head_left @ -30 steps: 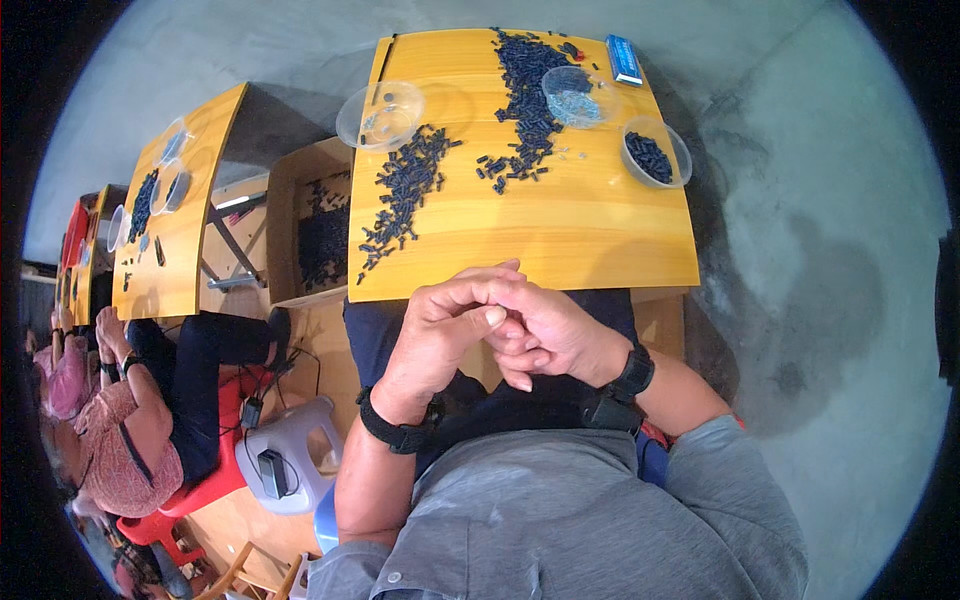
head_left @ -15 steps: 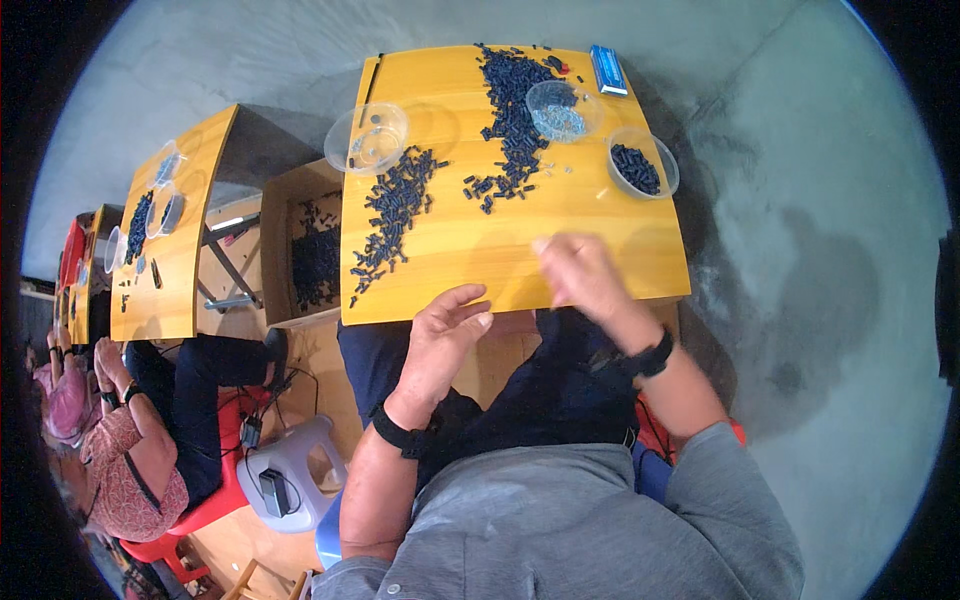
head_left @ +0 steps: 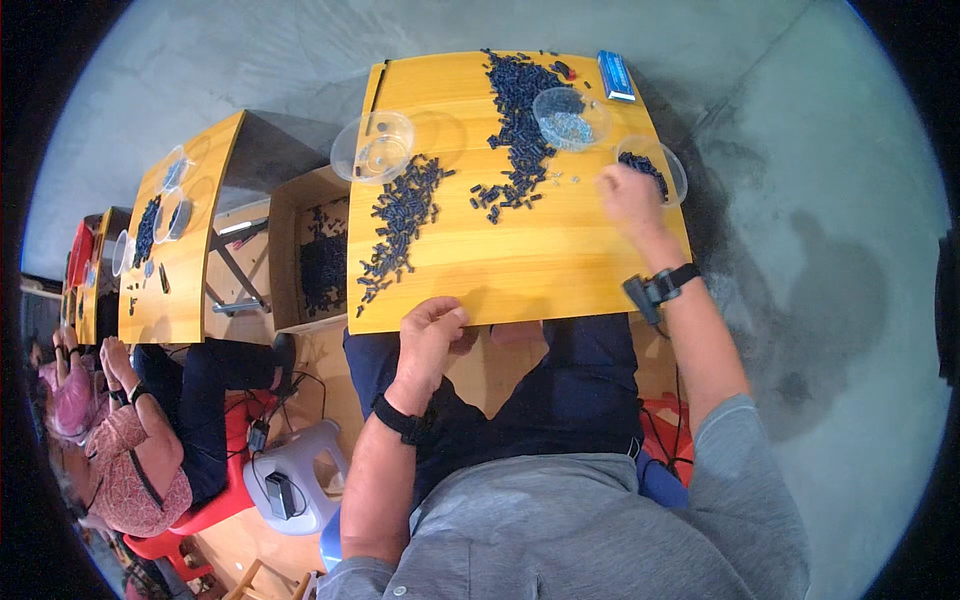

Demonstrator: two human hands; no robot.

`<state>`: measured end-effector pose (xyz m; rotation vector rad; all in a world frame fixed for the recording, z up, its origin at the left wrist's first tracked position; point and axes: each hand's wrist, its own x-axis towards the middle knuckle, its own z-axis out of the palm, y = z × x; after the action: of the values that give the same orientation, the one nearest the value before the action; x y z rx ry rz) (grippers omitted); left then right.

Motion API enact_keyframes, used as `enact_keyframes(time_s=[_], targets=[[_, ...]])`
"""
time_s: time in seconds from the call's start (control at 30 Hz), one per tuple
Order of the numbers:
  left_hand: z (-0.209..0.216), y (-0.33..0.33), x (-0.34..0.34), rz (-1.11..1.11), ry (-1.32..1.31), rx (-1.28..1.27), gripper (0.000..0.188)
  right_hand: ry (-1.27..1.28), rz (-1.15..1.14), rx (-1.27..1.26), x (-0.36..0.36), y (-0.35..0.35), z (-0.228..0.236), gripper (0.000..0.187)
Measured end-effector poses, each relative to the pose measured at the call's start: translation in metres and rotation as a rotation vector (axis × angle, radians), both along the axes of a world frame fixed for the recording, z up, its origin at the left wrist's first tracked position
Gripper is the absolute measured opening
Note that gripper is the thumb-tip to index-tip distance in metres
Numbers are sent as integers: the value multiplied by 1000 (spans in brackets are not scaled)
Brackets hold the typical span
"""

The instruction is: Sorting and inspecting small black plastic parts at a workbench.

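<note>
My right hand (head_left: 632, 205) is closed over the near side of a clear plastic tub (head_left: 682, 182) at the table's right edge. Small black cylindrical pieces (head_left: 640, 162) lie in that tub; whatever the fingers hold is hidden. At the front edge of the yellow table (head_left: 540, 265), my left hand (head_left: 430, 340) has its thumb and fingers drawn together, and I cannot make out anything between them. A large heap of black pieces (head_left: 518, 110) spreads over the far middle, and a smaller pile (head_left: 400, 220) lies on the left.
A clear tub of small shiny bits (head_left: 566, 128) stands beside the large heap. Another clear tub (head_left: 375, 150) overhangs the left edge. A blue box (head_left: 615, 76) lies at the far right corner. Left of the table is a cardboard box (head_left: 285, 250); a co-worker (head_left: 140, 460) sits beyond.
My right hand has moved right and away from me, from above the table's front to the right tub. My left hand has dropped slightly, its fingers drawn closer together.
</note>
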<state>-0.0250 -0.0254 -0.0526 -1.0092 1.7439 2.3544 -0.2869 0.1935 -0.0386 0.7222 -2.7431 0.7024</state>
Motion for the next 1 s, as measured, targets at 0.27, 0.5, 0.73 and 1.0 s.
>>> enact_keyframes(time_s=[0.27, 0.5, 0.73, 1.0], targets=[[-16, -19, -9, 8, -36, 16, 30, -97, 334, -133, 69, -93, -33, 16], [-20, -19, -9, 54, -41, 24, 30, -141, 236, 50, 74, -112, -38, 20], [-22, -20, -10, 50, -39, 23, 29, -106, 288, -28, 71, -108, -44, 18], [14, 8, -13, 101, 128, -39, 32, -1008, 367, -770, 105, -85, -20, 12]])
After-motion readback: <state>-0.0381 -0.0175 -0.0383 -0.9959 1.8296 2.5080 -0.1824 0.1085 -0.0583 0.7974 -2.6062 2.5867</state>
